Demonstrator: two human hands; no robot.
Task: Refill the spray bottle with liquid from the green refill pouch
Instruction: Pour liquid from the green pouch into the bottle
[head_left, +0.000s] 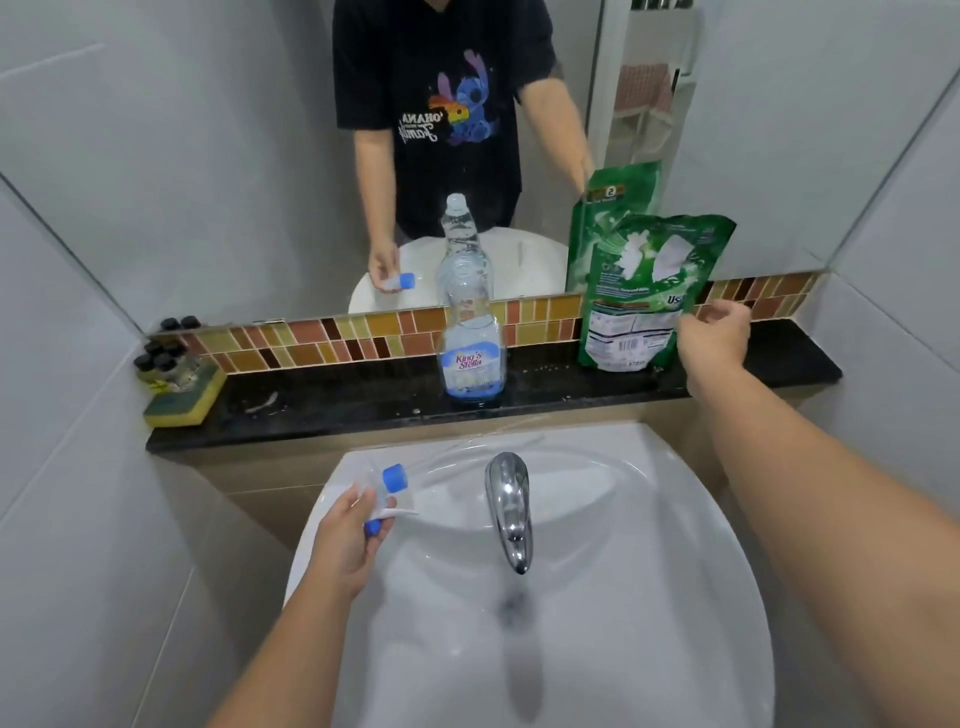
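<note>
Spray bottle (471, 332) upright on black ledge (332, 400), neck uncapped. My right hand (714, 332) grips edge of green refill pouch (644, 291), standing beside bottle against mirror (208, 156). Left hand (348, 540) clutches spray head (387, 493) over white sink (649, 545). Risk I see: floppy pouch, narrow neck, likely spill. Tiled bathroom.

Left hand (345, 540): we hold the spray head (384, 493) over the sink (649, 597).
Right hand (714, 335): we grip the green pouch (641, 291) near the ledge's (322, 410) right end.
Bottle (470, 332): open, mid-ledge.
</note>
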